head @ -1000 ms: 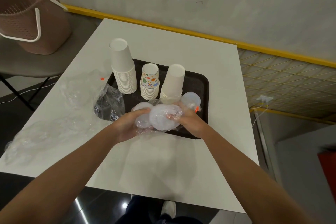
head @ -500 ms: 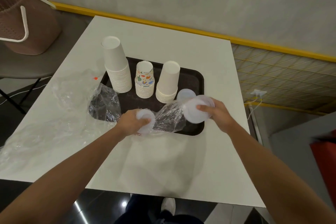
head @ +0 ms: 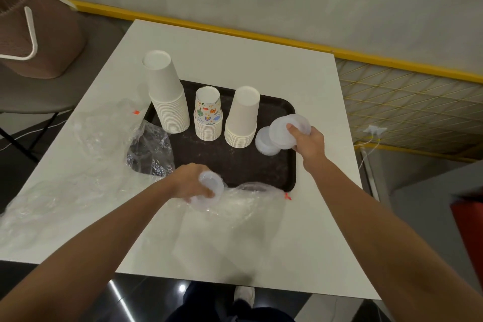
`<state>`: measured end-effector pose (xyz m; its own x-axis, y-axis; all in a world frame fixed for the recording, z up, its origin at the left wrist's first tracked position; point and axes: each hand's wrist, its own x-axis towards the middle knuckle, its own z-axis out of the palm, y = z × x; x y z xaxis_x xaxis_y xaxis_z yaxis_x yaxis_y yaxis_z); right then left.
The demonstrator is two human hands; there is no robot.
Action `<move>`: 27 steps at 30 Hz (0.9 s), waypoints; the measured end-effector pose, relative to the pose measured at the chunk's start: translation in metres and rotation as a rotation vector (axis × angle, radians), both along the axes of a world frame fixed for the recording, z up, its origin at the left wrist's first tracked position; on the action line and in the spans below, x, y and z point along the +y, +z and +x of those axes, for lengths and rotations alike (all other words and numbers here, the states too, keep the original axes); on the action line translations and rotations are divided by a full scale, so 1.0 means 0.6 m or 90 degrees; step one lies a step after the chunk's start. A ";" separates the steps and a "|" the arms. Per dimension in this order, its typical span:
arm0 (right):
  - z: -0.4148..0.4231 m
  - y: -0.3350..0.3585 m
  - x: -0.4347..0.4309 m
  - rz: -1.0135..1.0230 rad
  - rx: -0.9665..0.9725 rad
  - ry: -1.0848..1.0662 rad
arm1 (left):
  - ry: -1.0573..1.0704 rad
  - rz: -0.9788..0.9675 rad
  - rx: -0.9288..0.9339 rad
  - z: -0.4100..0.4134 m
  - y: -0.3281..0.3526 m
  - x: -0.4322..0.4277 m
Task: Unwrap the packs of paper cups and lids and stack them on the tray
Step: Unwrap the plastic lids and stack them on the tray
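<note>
- Our right grip [head: 308,142] pinches a round stack of translucent white plastic lids [head: 285,128], thumb on top, at the 3 o'clock edge of the dark, speckled rectangular tray [head: 235,165].
- At that stack's 8 o'clock, a second low pile of smooth white lids [head: 265,142] sits on the tray.
- Our left grip [head: 188,180] curls round a few lids inside a crinkled clear plastic wrap [head: 248,198] at the tray's 6 o'clock edge; the wrap trails toward 3 o'clock over the matte white counter [head: 261,73].
- Three upturned paper-cup stacks stand on the tray: a tall plain white stack [head: 167,97], a patterned stack [head: 208,115] and a shorter white stack [head: 243,117].
</note>
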<state>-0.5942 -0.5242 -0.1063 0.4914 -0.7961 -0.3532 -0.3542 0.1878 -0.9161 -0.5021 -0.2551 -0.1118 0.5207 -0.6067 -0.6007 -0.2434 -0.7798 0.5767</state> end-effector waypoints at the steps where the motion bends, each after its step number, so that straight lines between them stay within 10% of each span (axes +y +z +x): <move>1: 0.007 -0.006 0.000 0.001 0.015 0.004 | -0.012 0.014 0.003 0.000 0.000 0.000; 27: 0.076 -0.032 0.015 -0.399 0.306 0.350 | 0.044 -0.057 0.066 0.017 -0.012 -0.034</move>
